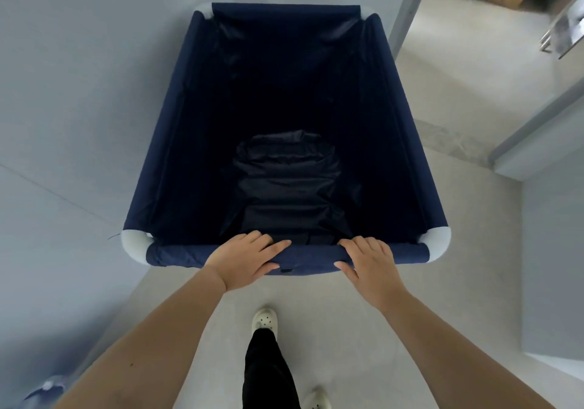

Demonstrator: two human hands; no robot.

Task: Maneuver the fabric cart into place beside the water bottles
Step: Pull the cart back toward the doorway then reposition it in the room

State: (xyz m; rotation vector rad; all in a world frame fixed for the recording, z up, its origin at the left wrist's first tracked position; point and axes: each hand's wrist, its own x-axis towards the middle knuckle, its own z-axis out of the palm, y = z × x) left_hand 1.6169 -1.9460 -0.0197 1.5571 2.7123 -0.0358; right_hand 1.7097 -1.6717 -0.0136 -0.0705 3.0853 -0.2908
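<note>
Left hand (245, 258) and right hand (368, 261) both curl over the near rail of the fabric cart (177, 143), gripping it. It's a deep navy bag with white corner caps, sitting tight against the wall (94, 77) on the left.

Both bare arms reach forward, nearly straight. The left hand (249, 258) lies palm down, fingers spread and curled over a rail, thumb underneath. The right hand (368, 265) grips the same way just beside it, apart from the left.
</note>
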